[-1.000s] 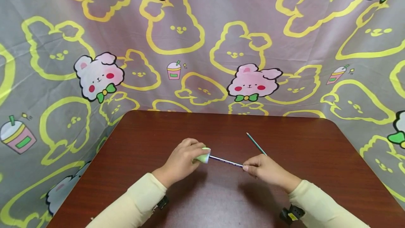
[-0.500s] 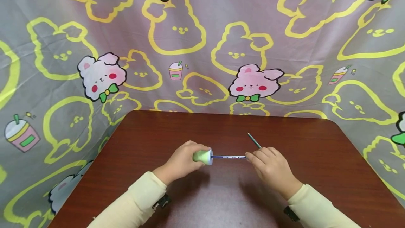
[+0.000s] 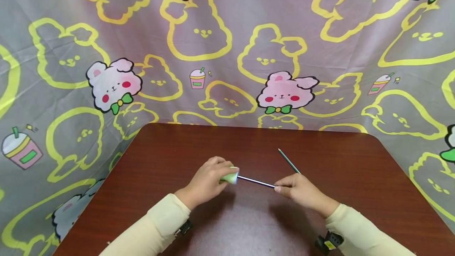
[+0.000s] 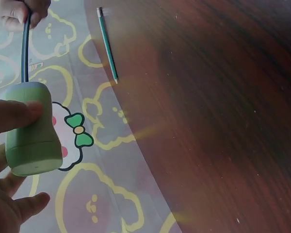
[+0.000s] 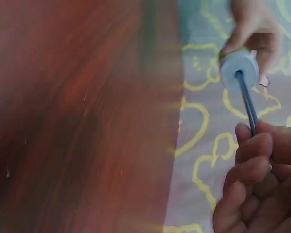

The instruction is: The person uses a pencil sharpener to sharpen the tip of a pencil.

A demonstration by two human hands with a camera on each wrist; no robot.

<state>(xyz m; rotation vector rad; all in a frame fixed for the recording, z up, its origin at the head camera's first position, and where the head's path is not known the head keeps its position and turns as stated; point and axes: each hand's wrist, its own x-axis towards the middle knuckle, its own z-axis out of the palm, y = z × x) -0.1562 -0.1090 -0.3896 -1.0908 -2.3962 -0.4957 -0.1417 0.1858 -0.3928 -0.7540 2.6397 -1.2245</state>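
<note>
My left hand [image 3: 206,181] grips a light green pencil sharpener [image 4: 34,131], a rounded cylinder with a pale end face. A dark blue striped pencil [image 3: 255,181] runs from the hole in that face, its inserted end hidden. Its other end is pinched between thumb and fingers of my right hand [image 3: 302,192]. Sharpener and pencil are held over the table, the pencil sloping slightly down to the right in the head view. In the right wrist view, the pencil enters the pale face [image 5: 240,73] near its middle.
A second pencil, green [image 3: 288,161], lies on the brown table [image 3: 199,141] just beyond my right hand. Patterned cloth [image 3: 227,70] with bears and rabbits hangs behind the table and along its sides.
My right hand has rolled over and back, turning the pencil. It was back-up half a second ago and is now thumb-forward again. My left hand has tilted the sharpener slightly.
</note>
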